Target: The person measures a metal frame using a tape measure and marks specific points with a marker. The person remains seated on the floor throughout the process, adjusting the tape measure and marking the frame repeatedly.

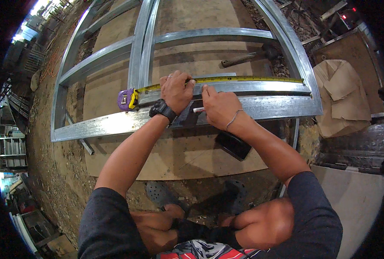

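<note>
A silvery metal frame (278,105) of square tubing lies before me. Along its near bars runs the yellow blade (252,79) of a tape measure, pulled out to the right with its end at the frame's right side. The purple and yellow tape case (127,100) rests on the near bar at the left. My left hand (177,91), with a black watch at the wrist, is closed over the blade, its fingertips pinching it. Beside it my right hand (220,108) is closed around a white marker (199,109), mostly hidden by the fingers; its tip cannot be made out.
A hammer (248,57) lies inside the frame on a brown board (174,164). A dark flat object (233,145) sits under my right forearm. Brown cardboard (343,97) lies at the right. My feet in grey clogs (161,194) are close to the board's near edge.
</note>
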`<state>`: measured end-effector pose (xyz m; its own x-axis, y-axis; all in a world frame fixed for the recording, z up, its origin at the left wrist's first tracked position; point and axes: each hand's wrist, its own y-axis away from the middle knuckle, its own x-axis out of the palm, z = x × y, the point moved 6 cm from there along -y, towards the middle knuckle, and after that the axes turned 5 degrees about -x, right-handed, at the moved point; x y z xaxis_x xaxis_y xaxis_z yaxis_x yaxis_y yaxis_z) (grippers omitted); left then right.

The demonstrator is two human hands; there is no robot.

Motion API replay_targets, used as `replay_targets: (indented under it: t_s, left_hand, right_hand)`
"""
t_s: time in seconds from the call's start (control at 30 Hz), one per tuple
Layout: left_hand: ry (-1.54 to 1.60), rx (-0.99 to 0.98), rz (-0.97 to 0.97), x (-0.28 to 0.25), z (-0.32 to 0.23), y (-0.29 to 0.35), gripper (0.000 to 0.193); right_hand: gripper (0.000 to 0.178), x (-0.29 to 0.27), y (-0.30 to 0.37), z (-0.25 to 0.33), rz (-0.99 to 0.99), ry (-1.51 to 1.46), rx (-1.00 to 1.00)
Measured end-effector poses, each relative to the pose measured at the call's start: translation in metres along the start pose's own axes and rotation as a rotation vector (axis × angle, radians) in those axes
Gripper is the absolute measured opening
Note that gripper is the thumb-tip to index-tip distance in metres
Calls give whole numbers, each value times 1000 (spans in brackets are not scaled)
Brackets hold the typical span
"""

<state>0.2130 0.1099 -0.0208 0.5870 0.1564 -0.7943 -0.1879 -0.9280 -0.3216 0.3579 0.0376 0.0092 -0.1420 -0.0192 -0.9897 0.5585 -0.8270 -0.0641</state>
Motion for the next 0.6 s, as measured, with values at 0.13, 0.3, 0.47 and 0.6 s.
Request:
replay_targets:
  t_s: [0.13,0.3,0.47,0.6]
  left_hand:
    - [-9,-4,16,0,-1,0,17]
    - [-11,-9,12,0,0,0,17]
    - [-9,-7,20,2,1,1,16]
    - [-5,6,-1,0,0,0,16]
  right_hand:
    - [43,0,0,-1,-6,-5,8]
    - [43,-1,-2,1,29,-16,23]
    - [43,2,-1,-2,27,-11,21]
    - [44,1,-1,0,12,-12,11]
